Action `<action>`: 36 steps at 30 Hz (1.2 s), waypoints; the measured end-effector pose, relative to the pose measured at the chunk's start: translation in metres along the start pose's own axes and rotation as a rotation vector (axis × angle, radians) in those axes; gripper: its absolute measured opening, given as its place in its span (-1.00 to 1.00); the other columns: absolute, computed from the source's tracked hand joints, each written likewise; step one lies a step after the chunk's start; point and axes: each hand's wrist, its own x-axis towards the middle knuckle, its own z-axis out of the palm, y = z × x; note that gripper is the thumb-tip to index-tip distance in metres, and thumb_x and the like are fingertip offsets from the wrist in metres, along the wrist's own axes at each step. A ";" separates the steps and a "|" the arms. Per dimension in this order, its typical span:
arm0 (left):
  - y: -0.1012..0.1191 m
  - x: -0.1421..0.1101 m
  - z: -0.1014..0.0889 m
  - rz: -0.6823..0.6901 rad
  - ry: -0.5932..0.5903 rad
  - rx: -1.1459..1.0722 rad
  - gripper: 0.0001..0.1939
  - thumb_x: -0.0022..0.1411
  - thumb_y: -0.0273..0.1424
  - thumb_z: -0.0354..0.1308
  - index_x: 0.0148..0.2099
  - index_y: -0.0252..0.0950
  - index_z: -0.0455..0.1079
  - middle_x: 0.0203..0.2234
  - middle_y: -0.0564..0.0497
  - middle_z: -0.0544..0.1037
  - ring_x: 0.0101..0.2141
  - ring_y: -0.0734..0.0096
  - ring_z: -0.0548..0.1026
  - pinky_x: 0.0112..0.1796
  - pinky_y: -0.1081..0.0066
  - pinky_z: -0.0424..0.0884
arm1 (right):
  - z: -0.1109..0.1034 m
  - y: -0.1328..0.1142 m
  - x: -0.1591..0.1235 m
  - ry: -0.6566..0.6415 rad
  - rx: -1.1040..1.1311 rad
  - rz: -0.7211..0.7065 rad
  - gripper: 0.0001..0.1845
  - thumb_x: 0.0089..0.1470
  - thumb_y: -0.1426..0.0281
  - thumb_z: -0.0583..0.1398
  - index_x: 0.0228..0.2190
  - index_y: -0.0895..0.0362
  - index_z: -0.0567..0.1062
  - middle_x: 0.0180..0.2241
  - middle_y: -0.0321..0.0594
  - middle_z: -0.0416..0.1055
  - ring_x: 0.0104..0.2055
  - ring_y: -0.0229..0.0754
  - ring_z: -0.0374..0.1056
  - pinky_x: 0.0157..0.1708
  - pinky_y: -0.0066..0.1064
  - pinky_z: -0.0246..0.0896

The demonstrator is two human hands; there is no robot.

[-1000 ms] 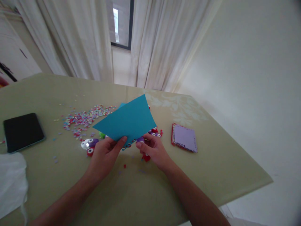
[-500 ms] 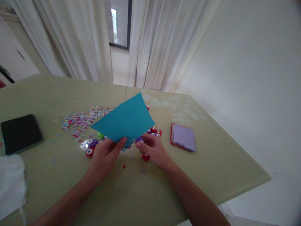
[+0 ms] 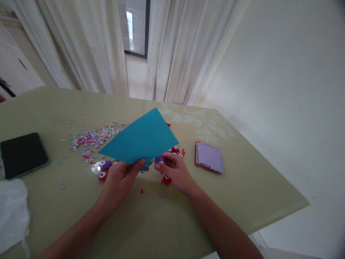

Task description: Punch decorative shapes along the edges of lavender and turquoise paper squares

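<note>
My left hand [image 3: 121, 181] pinches a sheet of blue paper [image 3: 142, 138] by its near edge, thumb on top, and holds it tilted above the table. A row of small cut-outs runs along the edge nearest my right hand. In my right hand [image 3: 175, 169] is a small purple craft punch [image 3: 159, 159], closed in the fingers at that punched edge. Whether the paper sits in its slot is hidden. A red punch [image 3: 166, 180] lies just below the right hand. More red and purple punches [image 3: 175, 149] show behind it, and others [image 3: 103, 175] lie beside the left hand.
Punched paper confetti [image 3: 94, 138] is spread over the table [image 3: 188, 223] behind the left hand. A stack of purple and red paper [image 3: 210, 157] lies to the right. At the left are a black tablet-like device [image 3: 24, 154] and a white cloth-like item [image 3: 12, 212].
The blue sheet has turned slightly, its left corner shifting left and down. Both hands keep nearly the same place and grip.
</note>
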 end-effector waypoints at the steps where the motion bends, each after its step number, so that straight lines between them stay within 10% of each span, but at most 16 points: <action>1: -0.001 0.000 0.000 0.003 -0.006 0.030 -0.61 0.28 -0.09 0.24 -0.50 -0.20 0.56 -0.55 0.04 0.68 -0.49 0.21 0.60 -0.39 0.35 0.53 | 0.000 -0.001 0.000 -0.003 0.008 0.001 -0.47 -0.09 -0.02 0.56 -0.40 0.08 0.51 -0.47 -0.36 0.35 -0.44 -0.26 0.24 -0.42 -0.38 0.16; 36: -0.003 0.002 0.002 -0.068 -0.147 -0.031 -0.58 0.25 -0.06 0.28 -0.54 -0.21 0.49 -0.52 0.00 0.68 -0.52 0.26 0.53 -0.44 0.35 0.46 | -0.007 0.006 0.001 0.004 0.040 0.101 -0.38 -0.09 -0.15 0.53 -0.40 0.12 0.53 -0.50 -0.33 0.45 -0.51 -0.31 0.28 -0.50 -0.44 0.13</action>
